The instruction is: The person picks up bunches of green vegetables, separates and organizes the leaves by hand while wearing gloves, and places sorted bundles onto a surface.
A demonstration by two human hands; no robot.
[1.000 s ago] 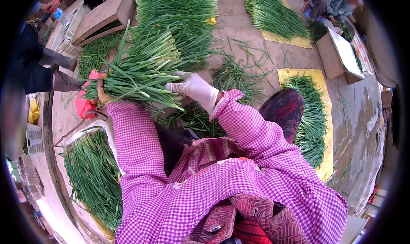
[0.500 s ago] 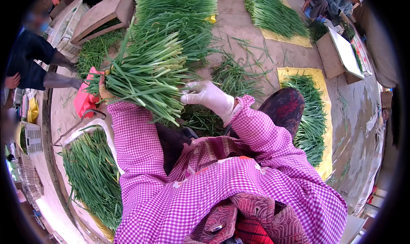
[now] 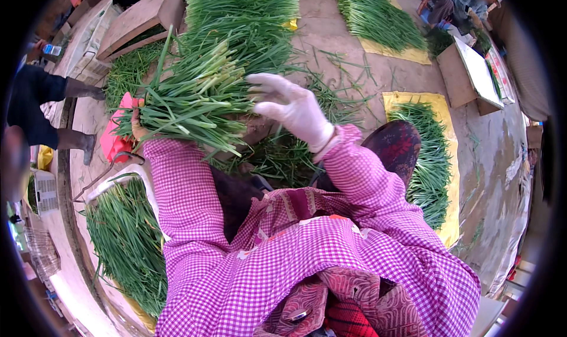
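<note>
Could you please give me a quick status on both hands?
Left hand gripping green stalk bundle. Gloved right hand open beside it. Loose greens on ground.

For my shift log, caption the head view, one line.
Left hand grips a bunch of long, green, pale-ended stalks; the open, white-gloved right hand hovers beside it.

At the upper left is 1 brown box. On the left side, 1 person in dark clothes stands; lower are 1 pale crate and 1 wire basket. At the upper right, 1 other person is near 1 white-faced box.
</note>
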